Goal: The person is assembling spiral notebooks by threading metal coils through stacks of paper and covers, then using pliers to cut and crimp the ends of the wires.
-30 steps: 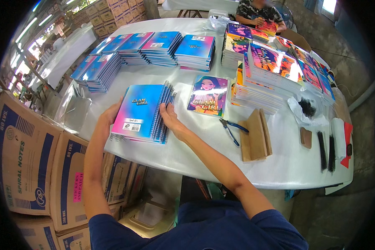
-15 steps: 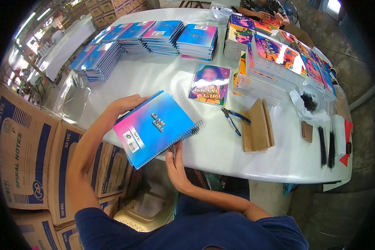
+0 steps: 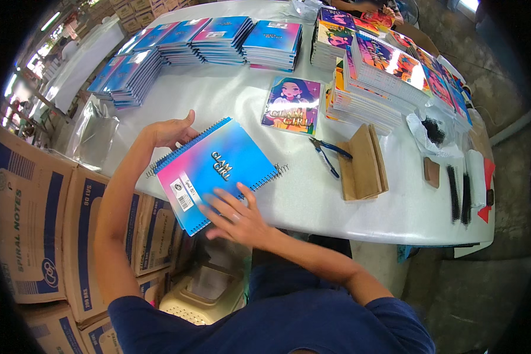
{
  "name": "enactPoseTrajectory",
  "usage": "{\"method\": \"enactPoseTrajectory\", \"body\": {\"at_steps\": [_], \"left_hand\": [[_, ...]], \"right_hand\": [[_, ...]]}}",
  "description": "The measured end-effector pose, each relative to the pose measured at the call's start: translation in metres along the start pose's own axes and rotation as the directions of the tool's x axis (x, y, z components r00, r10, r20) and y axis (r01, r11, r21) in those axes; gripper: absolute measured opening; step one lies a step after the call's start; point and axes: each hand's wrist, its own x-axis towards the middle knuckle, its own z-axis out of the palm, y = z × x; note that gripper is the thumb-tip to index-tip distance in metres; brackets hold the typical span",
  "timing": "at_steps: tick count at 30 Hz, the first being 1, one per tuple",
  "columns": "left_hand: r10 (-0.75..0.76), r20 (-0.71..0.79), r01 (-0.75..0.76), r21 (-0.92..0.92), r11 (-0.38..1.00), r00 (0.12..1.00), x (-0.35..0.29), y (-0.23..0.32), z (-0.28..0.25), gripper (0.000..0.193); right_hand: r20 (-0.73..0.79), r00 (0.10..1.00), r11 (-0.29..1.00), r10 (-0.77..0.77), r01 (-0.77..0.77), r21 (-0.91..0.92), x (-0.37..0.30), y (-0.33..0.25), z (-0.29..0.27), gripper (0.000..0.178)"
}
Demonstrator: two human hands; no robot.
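A small stack of blue-and-pink spiral notebooks (image 3: 242, 154) lies at the table's near edge, with black coils showing along two opposite sides. My left hand (image 3: 172, 132) is at the stack's upper-left coil, thumb raised away from the fingers, which are partly hidden by the edge. Over the lower right side, my right hand (image 3: 242, 218) has its fingers spread across the top cover and is slightly blurred. Beyond the stack lies a purple notebook cover (image 3: 292, 106) with a cartoon figure. Blue-handled pliers (image 3: 327, 156) rest to the right, beside a folded brown cardboard piece (image 3: 361, 168).
Piles of blue-and-pink notebooks (image 3: 221, 41) line the far left of the white table (image 3: 212, 94). Colourful notebook stacks (image 3: 389, 68) stand at the right, near black coils (image 3: 453, 192). Cardboard boxes (image 3: 35, 218) rise at my left. Another person's hand (image 3: 386, 15) shows at the far side.
My right hand has come from under the notebooks' lower edge onto the top cover, fingers spreading. My left thumb has lifted off the edge. The view has shifted slightly.
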Motion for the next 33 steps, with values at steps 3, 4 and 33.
{"method": "enactPoseTrajectory", "body": {"at_steps": [3, 4, 33], "left_hand": [[-0.027, -0.051, 0.024, -0.056, 0.998, 0.998, -0.003, 0.005, -0.006, 0.095], [-0.019, -0.101, 0.012, -0.065, 0.998, 0.995, -0.003, 0.003, -0.005, 0.093], [0.264, -0.032, -0.021, 0.981, 0.194, 0.964, 0.016, 0.121, 0.116, 0.093]], "right_hand": [[-0.099, 0.991, 0.982, -0.087, 0.069, -0.178, 0.013, 0.016, 0.052, 0.053], [-0.091, 0.992, 0.981, -0.083, 0.066, -0.180, 0.018, 0.017, 0.058, 0.054], [0.359, 0.601, 0.680, 0.714, -0.472, -0.561, -0.036, 0.148, -0.092, 0.034]]}}
